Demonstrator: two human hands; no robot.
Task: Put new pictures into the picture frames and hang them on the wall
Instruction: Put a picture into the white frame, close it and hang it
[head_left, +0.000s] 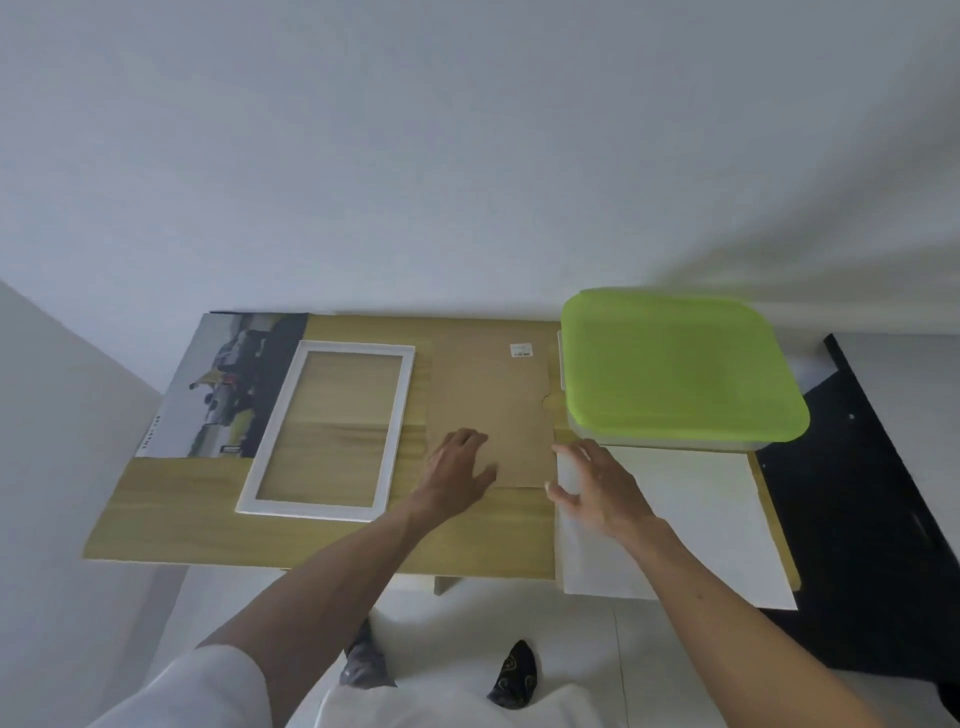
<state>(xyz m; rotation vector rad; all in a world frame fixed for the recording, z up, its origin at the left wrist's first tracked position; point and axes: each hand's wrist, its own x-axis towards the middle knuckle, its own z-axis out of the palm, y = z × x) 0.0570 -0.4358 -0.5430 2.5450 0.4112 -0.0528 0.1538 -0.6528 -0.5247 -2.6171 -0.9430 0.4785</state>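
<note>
- Tabletop (171, 530) of pale wood runs left to right in front of me, its far edge against a white wall (415, 156).
- My left hand (457, 467) lies flat on the near end of the brown backing board (488, 405), grip spread, fingers straight and pressing the board down.
- My right hand (597, 488) hovers at the left edge of the white sheet (691, 519), grip spread with fingers loosely bent; I cannot tell whether the fingertips touch the sheet.
- The board sits mid-tabletop, a small label (520, 349) near its far right corner.
- Left of the board, just beside it, the white frame (260, 483) lies flat; wood shows through its opening.
- The picture (218, 384), a printed landscape, lies at the far left, and the frame's left side overlaps it.
- A clear box with a green lid (680, 364) stands at the far right, just beside the board.
- The white sheet lies near of the box and overhangs the tabletop's near edge.
- A black surface (857, 493) lies to the right of the tabletop.
- My feet in dark socks (514, 675) stand on the pale floor (571, 623) below.
</note>
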